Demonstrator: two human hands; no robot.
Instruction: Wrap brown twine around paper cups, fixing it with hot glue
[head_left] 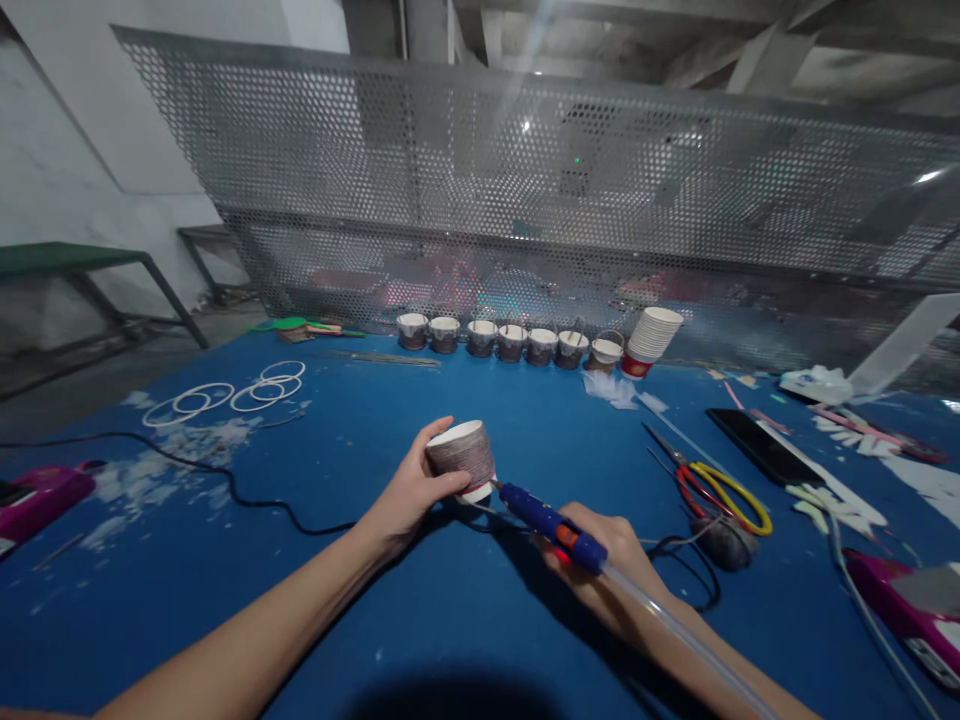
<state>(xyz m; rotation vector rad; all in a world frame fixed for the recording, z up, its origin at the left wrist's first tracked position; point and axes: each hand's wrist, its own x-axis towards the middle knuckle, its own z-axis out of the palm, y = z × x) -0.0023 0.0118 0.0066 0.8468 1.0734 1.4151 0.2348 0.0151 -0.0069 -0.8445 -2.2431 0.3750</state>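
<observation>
Finely banded grey-brown paper cup (463,460), white inside; right of it, dark blue glue gun (541,520) and red-and-yellow-handled scissors (681,463); beneath, blue tabletop (352,640)

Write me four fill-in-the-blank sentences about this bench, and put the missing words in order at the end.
1. The left hand grips a wrapped cup whose inside is ____.
2. The right hand holds a glue gun with a mostly ____ body.
3. The scissors have one red handle and one ____ handle.
4. In the picture, the stack of cups stands at the ____ end of the row of small cups.

Missing words: white; blue; yellow; right.
</observation>
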